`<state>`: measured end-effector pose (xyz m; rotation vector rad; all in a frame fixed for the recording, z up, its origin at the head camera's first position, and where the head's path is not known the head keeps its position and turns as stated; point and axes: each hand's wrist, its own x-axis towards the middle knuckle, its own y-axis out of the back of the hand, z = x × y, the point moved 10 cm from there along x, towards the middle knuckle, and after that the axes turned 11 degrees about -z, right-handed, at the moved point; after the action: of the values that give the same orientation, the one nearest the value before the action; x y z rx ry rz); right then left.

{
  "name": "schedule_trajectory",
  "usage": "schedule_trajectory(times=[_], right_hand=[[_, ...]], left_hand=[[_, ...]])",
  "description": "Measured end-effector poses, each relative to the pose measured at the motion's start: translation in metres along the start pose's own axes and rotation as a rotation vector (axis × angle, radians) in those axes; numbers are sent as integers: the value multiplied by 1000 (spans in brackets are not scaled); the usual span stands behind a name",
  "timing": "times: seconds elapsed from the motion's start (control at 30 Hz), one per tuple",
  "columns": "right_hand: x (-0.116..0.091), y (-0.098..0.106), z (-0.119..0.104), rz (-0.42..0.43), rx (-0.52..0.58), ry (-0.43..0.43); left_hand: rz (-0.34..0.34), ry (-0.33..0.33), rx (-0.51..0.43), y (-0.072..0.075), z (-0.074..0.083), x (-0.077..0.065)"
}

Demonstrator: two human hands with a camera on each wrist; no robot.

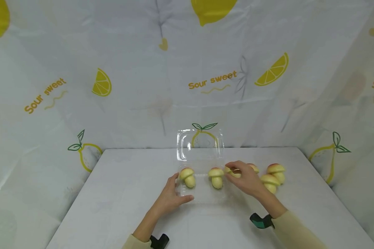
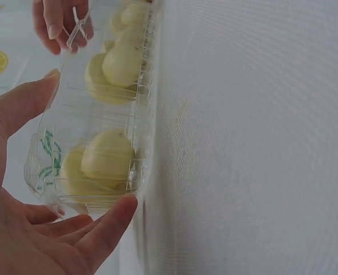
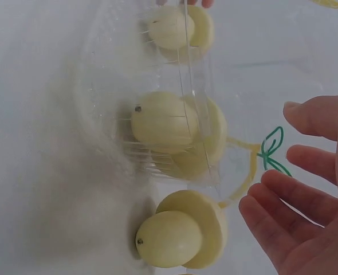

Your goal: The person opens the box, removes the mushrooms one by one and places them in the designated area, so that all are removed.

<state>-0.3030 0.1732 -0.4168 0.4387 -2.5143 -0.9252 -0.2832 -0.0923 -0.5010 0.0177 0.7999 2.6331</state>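
Note:
A clear plastic clamshell container (image 1: 202, 197) sits on the table, its lid (image 1: 183, 152) raised at the back. Inside are two pale yellow mushroom-shaped pieces with reddish tops, a left one (image 1: 189, 180) and a right one (image 1: 216, 183). My left hand (image 1: 169, 199) spreads around the near left corner, thumb at the front rim (image 2: 48, 103) and fingers along the left side. Over the container's right side, my right hand (image 3: 306, 200) hovers with loosely bent fingers and nothing in them. Just outside the right wall, another mushroom piece (image 3: 169, 239) lies close below this hand.
Two more mushroom pieces, one farther back (image 1: 276, 172) and one nearer (image 1: 269, 182), lie together on the right of the white table (image 1: 127, 193). Another piece (image 1: 253, 168) is partly hidden behind the right hand. A lemon-print curtain (image 1: 137, 86) hangs behind the table.

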Motion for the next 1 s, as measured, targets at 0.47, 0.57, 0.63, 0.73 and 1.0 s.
schedule_trajectory(times=[0.47, 0.57, 0.63, 0.73, 1.0], right_hand=[[14, -24, 7, -70, -39, -51], [18, -28, 5, -81, -79, -35], [20, -30, 4, -88, -100, -32], [23, -34, 4, -101, -118, -32], [29, -47, -3, -145, -102, -34]], left_hand=[[-8, 1, -11, -1, 1, -1], [-10, -5, -4, -2, 1, -1], [-8, -6, -1, -2, 1, -1], [-7, -6, -4, -2, 2, -1], [-3, -12, 0, -1, 3, -1]])
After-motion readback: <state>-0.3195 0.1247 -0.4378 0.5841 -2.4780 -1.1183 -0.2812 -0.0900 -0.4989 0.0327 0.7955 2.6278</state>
